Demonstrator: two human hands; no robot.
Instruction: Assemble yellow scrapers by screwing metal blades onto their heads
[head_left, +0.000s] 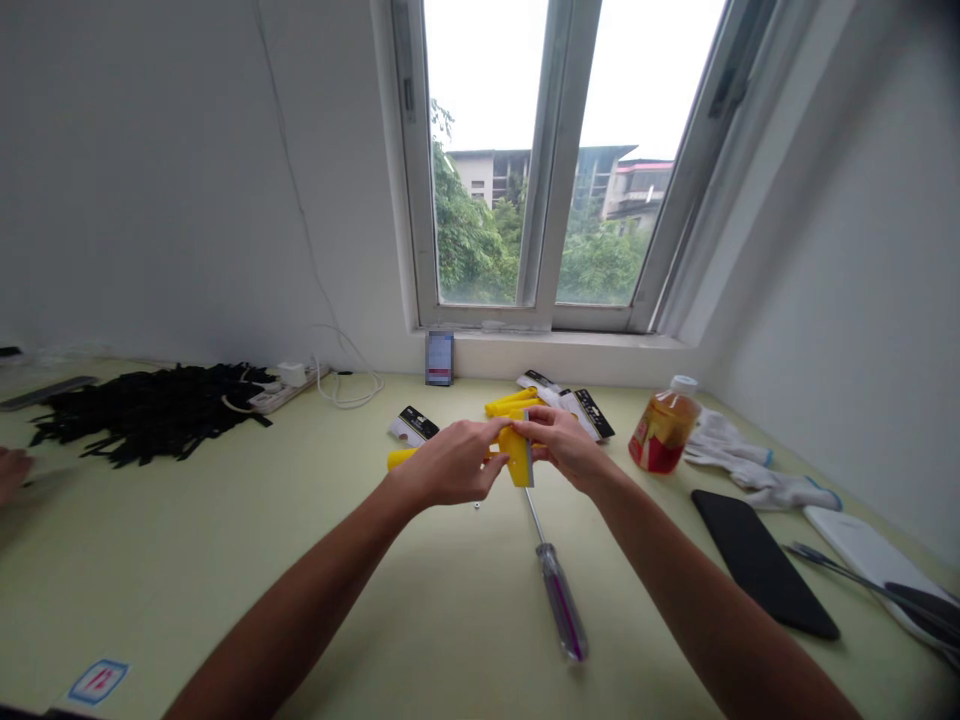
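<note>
Between my two hands is a yellow scraper [517, 462] with a grey blade strip along its right edge. My left hand [456, 462] grips the scraper's head from the left, thumb and fingers closed on it. A yellow handle [401, 458] sticks out to the left behind that hand; whether it belongs to the same scraper I cannot tell. With its fingertips, my right hand [564, 440] pinches the blade edge. Below them a screwdriver [561, 600] with a clear and purple handle lies on the table. A tiny metal piece, perhaps a nut [476, 505], lies close by.
Behind my hands are more yellow handles [514, 402] and black-and-white packaging cards [589, 412]. A bottle [664, 425], white gloves [750, 470] and a black phone-shaped slab [761, 560] lie right. Black strips [161, 400] and another person's hand [11, 472] are left.
</note>
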